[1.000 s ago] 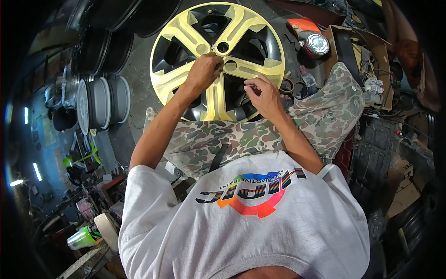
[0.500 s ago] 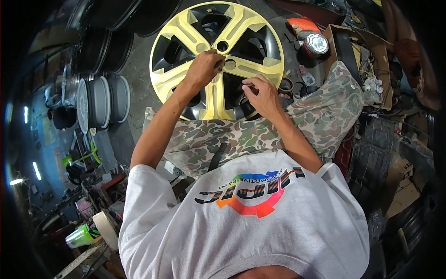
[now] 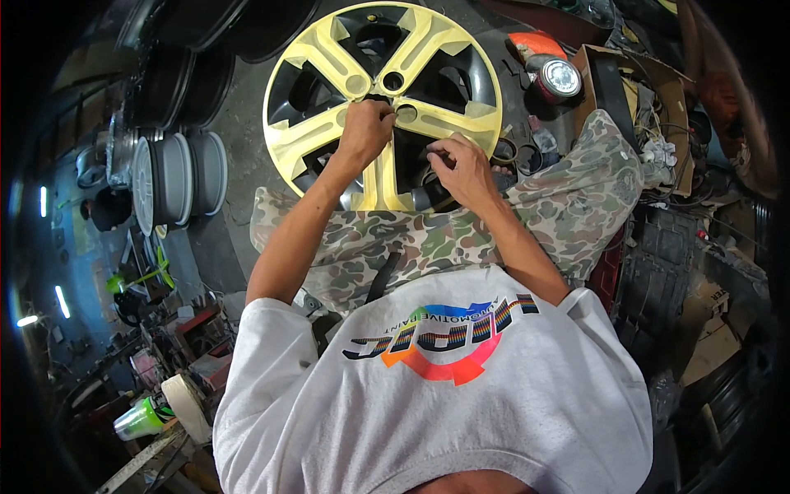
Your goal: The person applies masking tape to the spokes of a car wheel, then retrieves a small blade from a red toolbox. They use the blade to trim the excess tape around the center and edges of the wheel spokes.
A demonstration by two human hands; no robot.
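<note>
A black car wheel rim (image 3: 284, 108) lies before me, its spokes and outer lip covered with yellow masking tape (image 3: 378, 177). Over the hub and the inner end of a spoke is my left hand (image 3: 368, 130), closed, fingers bent down against the wheel. Whatever it pinches is hidden. Near the wheel's lower right part my right hand (image 3: 465, 170) hovers with fingers curled and thumb close to the index finger; anything small between them cannot be made out. Round holes around the hub show between the taped spokes.
Camouflage trousers (image 3: 428, 235) cover my legs at the wheel's near edge. Right of it stand a tin with a silver lid (image 3: 561, 80) and a cardboard box (image 3: 679, 107) of cables. Grey rims (image 3: 169, 179) stand at left; a green-and-clear cup (image 3: 140, 420) sits lower left.
My left hand has shifted slightly down, towards me, from the hub, and its fingers are bent further under. My right hand stays nearly still.
</note>
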